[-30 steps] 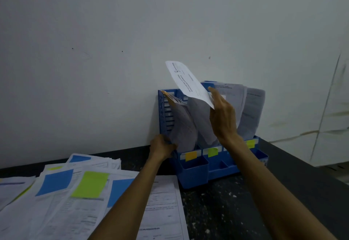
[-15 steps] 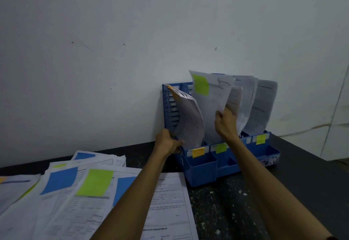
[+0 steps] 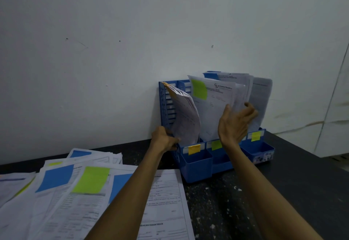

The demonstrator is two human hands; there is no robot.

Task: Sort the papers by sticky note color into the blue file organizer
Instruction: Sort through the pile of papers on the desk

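The blue file organizer (image 3: 196, 166) stands on the dark table (image 3: 287, 192), its back against the white wall (image 3: 132, 51). Its front carries three small tags: an orange tag (image 3: 194, 149) on the left slot, a green tag (image 3: 216, 145) on the middle slot and a yellow tag (image 3: 255, 136) on the right slot.

The paper with the green sticky note (image 3: 211, 115) stands upright in the middle slot, the note at its top left corner. A bundle of curled sheets (image 3: 186, 115) leans in the left slot, and more sheets (image 3: 261, 98) stand in the right slot.

The left hand (image 3: 164, 139) grips the organizer at its lower left corner, fingers curled round the side wall, close to the lower edge of the curled sheets. The right hand (image 3: 234, 124) is raised in front of the middle and right slots with its fingers spread and loosely bent, clasping nothing; its thumb lies against the right edge of the green-noted paper.

To the left on the table lies a loose spread of unsorted papers (image 3: 162, 202), several bearing blue or green sticky notes
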